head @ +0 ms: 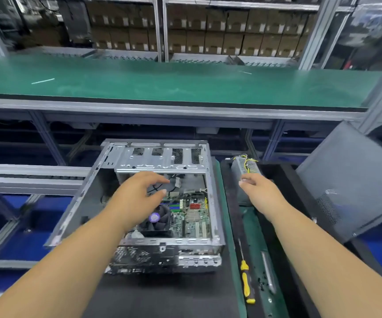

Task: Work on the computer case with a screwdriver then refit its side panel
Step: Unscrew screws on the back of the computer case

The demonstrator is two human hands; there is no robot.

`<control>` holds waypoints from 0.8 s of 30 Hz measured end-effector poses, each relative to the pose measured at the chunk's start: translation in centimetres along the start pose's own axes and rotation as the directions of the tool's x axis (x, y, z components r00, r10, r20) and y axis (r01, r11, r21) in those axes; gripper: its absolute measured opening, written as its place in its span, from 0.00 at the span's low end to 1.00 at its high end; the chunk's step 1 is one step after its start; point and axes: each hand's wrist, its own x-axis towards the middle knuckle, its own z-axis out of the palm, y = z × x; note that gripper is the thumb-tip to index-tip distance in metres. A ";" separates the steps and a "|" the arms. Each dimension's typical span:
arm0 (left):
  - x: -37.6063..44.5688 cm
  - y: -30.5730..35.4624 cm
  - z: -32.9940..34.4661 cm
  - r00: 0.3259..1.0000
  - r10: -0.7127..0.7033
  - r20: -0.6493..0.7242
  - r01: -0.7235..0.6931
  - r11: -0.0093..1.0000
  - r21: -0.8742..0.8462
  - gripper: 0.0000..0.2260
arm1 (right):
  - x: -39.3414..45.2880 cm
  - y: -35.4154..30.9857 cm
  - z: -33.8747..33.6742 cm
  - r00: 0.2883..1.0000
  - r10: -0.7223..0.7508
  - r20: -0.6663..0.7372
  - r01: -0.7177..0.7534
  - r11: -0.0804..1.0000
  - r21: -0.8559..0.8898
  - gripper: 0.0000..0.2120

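beside open case (139, 203), loose side panel (355, 180)

A long green-topped workbench (162, 81) fronts metal shelving (162, 28) stacked with brown cartons (208, 31).

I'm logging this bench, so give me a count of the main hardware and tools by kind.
Computer case, open: 1
Side panel, leaning at the right: 1
Power supply with yellow wires: 1
Yellow-handled screwdriver: 1
Total: 4
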 end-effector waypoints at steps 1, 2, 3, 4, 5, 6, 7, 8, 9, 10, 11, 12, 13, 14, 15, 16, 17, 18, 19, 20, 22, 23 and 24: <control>0.4 1.0 0.8 1.000 -0.005 -0.012 0.004 1.000 -0.023 0.10 | 0.6 0.5 -0.8 1.000 -0.002 0.003 0.002 1.000 -0.001 0.17; 0.8 2.1 1.7 1.000 -0.009 -0.017 0.009 0.999 -0.039 0.10 | 1.2 1.1 -1.6 1.000 -0.007 0.005 0.007 1.000 -0.007 0.17; 1.3 3.0 2.5 1.000 -0.015 -0.016 0.014 0.999 -0.048 0.10 | 1.8 1.5 -2.4 1.000 -0.012 0.005 0.012 1.000 -0.010 0.17; 1.8 3.9 3.4 1.000 -0.022 -0.014 0.021 0.998 -0.052 0.09 | 2.5 2.0 -3.1 1.000 -0.014 0.009 0.014 1.000 -0.009 0.16; 2.3 4.7 4.3 1.000 -0.030 -0.011 0.029 0.998 -0.052 0.09 | 3.1 2.5 -3.7 1.000 -0.015 0.017 0.015 1.000 -0.007 0.16; 2.7 5.3 5.2 0.999 -0.035 -0.009 0.035 0.998 -0.051 0.09 | 3.8 3.0 -4.3 0.999 -0.017 0.027 0.017 1.000 -0.006 0.16; 3.1 6.0 6.0 0.999 -0.039 -0.006 0.039 0.998 -0.053 0.09 | 4.4 3.4 -4.8 0.999 -0.020 0.037 0.020 1.000 -0.009 0.16; 3.6 6.5 6.8 0.999 -0.043 -0.003 0.043 0.998 -0.056 0.09 | 5.1 3.9 -5.2 0.999 -0.023 0.046 0.023 1.000 -0.014 0.17; 3.9 6.9 7.6 0.999 -0.049 0.003 0.050 0.997 -0.058 0.09 | 5.8 4.4 -5.5 0.998 -0.024 0.056 0.025 0.999 -0.021 0.17; 4.3 7.3 8.3 0.998 -0.059 0.013 0.060 0.996 -0.061 0.09 | 6.5 4.8 -5.8 0.998 -0.024 0.064 0.025 0.999 -0.028 0.17; 4.7 7.7 8.9 0.997 -0.068 0.023 0.070 0.996 -0.061 0.09 | 7.1 5.2 -6.0 0.997 -0.021 0.073 0.024 0.999 -0.036 0.17; 5.3 8.1 9.5 0.997 -0.072 0.028 0.073 0.996 -0.055 0.09 | 7.8 5.5 -6.1 0.997 -0.015 0.081 0.018 0.999 -0.045 0.17; 5.9 8.4 10.1 0.997 -0.071 0.028 0.072 0.996 -0.043 0.09 | 8.5 5.7 -6.2 0.996 -0.002 0.088 0.007 0.998 -0.056 0.17; 6.6 8.8 10.7 0.997 -0.067 0.024 0.067 0.997 -0.025 0.09 | 9.2 5.9 -6.2 0.995 0.013 0.094 -0.006 0.998 -0.069 0.17; 7.3 9.2 11.3 0.998 -0.058 0.021 0.058 0.998 0.000 0.09 | 10.0 6.0 -6.2 0.995 0.026 0.097 -0.018 0.996 -0.085 0.17; 8.1 9.5 11.8 0.999 -0.043 0.027 0.042 0.999 0.031 0.09 | 10.8 6.0 -6.1 0.995 0.035 0.098 -0.025 0.994 -0.106 0.18; 8.9 9.8 12.4 0.999 -0.021 0.039 0.018 0.998 0.065 0.10 | 11.5 6.1 -6.0 0.994 0.039 0.099 -0.026 0.991 -0.132 0.19; 9.8 10.0 12.9 0.999 0.006 0.054 -0.011 0.995 0.102 0.10 | 12.3 6.1 -5.8 0.994 0.039 0.101 -0.023 0.987 -0.156 0.20; 10.6 10.0 13.4 0.997 0.034 0.068 -0.044 0.988 0.147 0.11 | 13.0 6.1 -5.6 0.994 0.039 0.103 -0.020 0.984 -0.177 0.22; 11.3 10.0 13.8 0.995 0.058 0.081 -0.073 0.978 0.196 0.12 | 13.7 6.2 -5.4 0.993 0.044 0.106 -0.023 0.980 -0.198 0.23; 12.5 9.6 14.8 0.991 0.090 0.098 -0.115 0.947 0.300 0.13 | 15.2 6.5 -4.9 0.992 0.073 0.103 -0.046 0.969 -0.242 0.28; 12.9 9.3 15.3 0.989 0.094 0.111 -0.127 0.928 0.351 0.14 | 15.9 6.7 -4.5 0.991 0.090 0.096 -0.062 0.963 -0.261 0.30; 13.1 8.9 15.7 0.988 0.086 0.129 -0.131 0.911 0.392 0.16 | 16.5 6.9 -4.2 0.991 0.107 0.084 -0.079 0.956 -0.282 0.32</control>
